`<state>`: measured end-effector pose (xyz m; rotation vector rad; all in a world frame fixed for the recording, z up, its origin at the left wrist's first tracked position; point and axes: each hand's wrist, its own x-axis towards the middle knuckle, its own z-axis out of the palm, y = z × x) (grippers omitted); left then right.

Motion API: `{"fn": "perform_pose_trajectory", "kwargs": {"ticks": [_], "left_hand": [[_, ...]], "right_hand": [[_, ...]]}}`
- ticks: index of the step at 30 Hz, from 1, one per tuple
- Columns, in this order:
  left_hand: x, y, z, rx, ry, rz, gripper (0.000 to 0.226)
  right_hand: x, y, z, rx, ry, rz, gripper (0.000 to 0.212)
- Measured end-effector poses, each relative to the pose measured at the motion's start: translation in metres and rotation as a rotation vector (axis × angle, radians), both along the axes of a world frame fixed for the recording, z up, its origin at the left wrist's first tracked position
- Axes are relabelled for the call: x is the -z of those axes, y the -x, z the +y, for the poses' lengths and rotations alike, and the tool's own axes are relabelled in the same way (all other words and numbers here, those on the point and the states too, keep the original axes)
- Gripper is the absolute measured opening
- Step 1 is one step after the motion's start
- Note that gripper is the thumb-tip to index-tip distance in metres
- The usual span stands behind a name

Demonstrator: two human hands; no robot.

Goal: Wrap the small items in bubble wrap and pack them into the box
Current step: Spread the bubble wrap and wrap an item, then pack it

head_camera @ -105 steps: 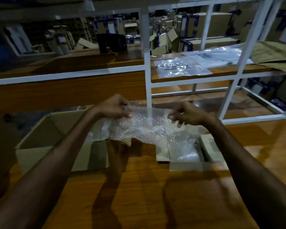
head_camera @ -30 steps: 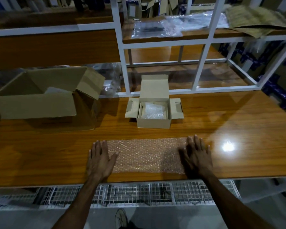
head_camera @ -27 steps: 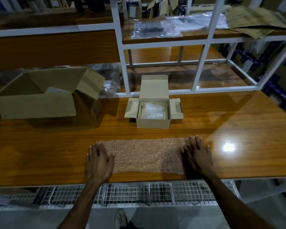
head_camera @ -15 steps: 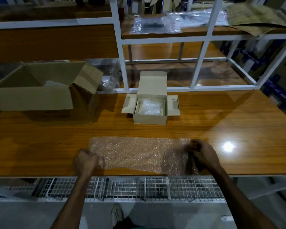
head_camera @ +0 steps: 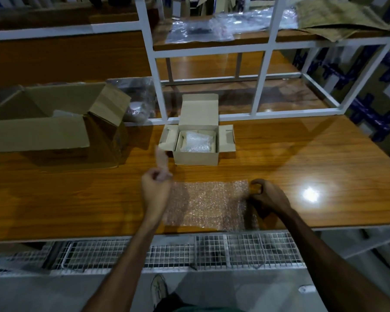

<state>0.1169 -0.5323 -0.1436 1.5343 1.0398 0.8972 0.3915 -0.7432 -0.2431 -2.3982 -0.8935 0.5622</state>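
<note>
Head view: the left hand pinches the left end of the bubble wrap and lifts it, while the right hand pinches the right end on the table's near edge. Light, limp and probably slippery, the sheet is best held by its corners. No writing is readable, even on the small box beyond.

No readable text, label, brand or number anywhere: plain sides on the small box and the big carton; far cartons too blurred.
</note>
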Motion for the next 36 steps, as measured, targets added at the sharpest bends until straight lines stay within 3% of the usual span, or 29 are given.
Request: {"fn": "perform_pose_trajectory", "kwargs": {"ticks": [6, 10, 14, 18, 21, 24, 29, 32, 36], "left_hand": [[0.053, -0.072, -0.078, 0.365, -0.086, 0.193, 0.021], [0.081, -0.080, -0.098, 0.491, -0.185, 0.365, 0.008], [0.094, -0.075, -0.097, 0.689, -0.228, 0.476, 0.024], [0.094, -0.065, -0.089, 0.604, -0.425, 0.488, 0.024], [0.096, -0.056, -0.069, 0.456, -0.603, 0.580, 0.036], [0.108, -0.046, -0.056, 0.468, -0.619, 0.779, 0.053], [0.124, -0.040, -0.049, 0.566, -0.614, 0.871, 0.066], [0.121, -0.036, -0.042, 0.540, -0.608, 0.853, 0.067], [0.122, -0.032, -0.040, 0.544, -0.655, 0.932, 0.069]], "right_hand": [[-0.003, 0.003, -0.001, 0.027, -0.011, 0.025, 0.062], [-0.004, 0.009, -0.002, 0.060, -0.038, 0.027, 0.061], [-0.009, 0.013, -0.003, 0.087, -0.049, 0.057, 0.054], [-0.013, 0.019, -0.004, 0.110, -0.050, 0.030, 0.037], [-0.017, 0.041, -0.002, 0.160, -0.161, -0.295, 0.024], [-0.018, 0.084, 0.025, 0.022, -0.235, -0.499, 0.043], [0.011, 0.127, 0.074, -0.288, -0.025, -0.350, 0.060], [0.026, 0.121, 0.065, -0.312, 0.101, -0.445, 0.075], [0.030, 0.111, 0.058, -0.245, 0.169, -0.462, 0.073]]}}
